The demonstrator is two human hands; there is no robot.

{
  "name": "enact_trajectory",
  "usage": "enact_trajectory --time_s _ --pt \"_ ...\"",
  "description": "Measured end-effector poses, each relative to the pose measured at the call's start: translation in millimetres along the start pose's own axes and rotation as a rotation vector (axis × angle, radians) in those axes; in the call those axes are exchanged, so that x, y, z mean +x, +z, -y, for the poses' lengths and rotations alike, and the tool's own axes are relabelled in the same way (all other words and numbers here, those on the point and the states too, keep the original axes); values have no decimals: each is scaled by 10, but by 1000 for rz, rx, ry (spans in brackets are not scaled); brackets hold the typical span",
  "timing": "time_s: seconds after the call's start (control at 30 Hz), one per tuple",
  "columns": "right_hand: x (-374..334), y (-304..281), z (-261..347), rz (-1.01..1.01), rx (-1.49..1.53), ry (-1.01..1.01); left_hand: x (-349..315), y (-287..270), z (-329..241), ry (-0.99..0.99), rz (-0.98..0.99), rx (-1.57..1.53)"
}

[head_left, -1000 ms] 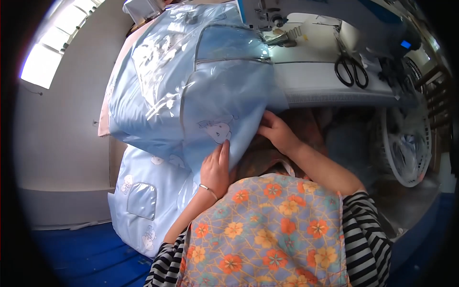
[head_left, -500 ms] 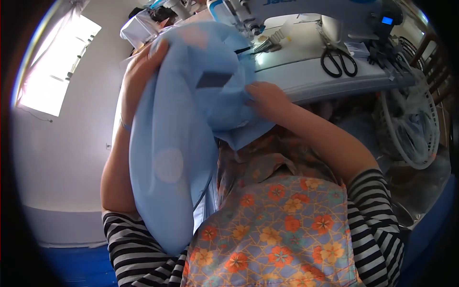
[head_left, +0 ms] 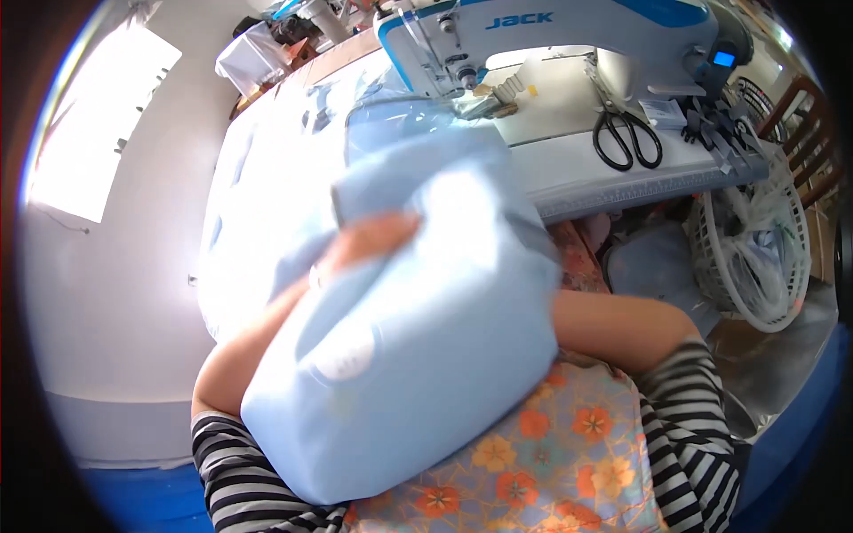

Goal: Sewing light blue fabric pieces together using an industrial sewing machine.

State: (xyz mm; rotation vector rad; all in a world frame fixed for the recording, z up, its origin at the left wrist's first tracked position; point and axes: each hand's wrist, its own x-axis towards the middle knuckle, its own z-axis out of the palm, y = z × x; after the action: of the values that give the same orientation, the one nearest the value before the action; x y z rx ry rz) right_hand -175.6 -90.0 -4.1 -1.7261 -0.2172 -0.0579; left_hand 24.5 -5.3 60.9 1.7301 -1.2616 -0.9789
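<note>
A light blue fabric bag (head_left: 426, 355), rounded and boxy with a pale round print, fills the middle of the view above my lap. My left hand (head_left: 373, 242) is blurred, gripping the fabric near its upper left side, with the fingertips buried in the folds. Behind the bag's right side my right forearm disappears, so that hand and its fingers are hidden. Beyond the bag stands a white and blue sewing machine (head_left: 569, 27), its needle area just past the raised cloth.
Black-handled scissors (head_left: 626, 142) lie on the machine bed, beside dark straps or clips (head_left: 715, 133). A white plastic basket (head_left: 711, 258) with clear plastic hangs at the right. More light blue fabric (head_left: 653, 266) sits under the table. At the left, the white tabletop (head_left: 244, 213) is glaring.
The bag has come down and toward me, turning so its boxy end faces my lap. My left hand moved right and nearer; my right hand went behind the cloth.
</note>
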Motion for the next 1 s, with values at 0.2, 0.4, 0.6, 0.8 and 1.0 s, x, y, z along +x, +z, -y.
enact_trajectory --time_s 0.2,0.4,0.6,0.8,1.0 --pt "-945 -439 184 -568 -417 277 -688 326 524 63 307 163" --pt "-630 -405 -161 -464 -497 -242 -468 155 -659 -204 693 824" --pt "-190 -291 -137 -403 -166 -234 -216 130 -1805 522 248 1041" --pt "-206 -252 -94 -327 -117 -268 1020 544 -546 176 265 1351" --pt "-250 -96 -298 -340 -54 -187 652 420 518 452 -116 1094"
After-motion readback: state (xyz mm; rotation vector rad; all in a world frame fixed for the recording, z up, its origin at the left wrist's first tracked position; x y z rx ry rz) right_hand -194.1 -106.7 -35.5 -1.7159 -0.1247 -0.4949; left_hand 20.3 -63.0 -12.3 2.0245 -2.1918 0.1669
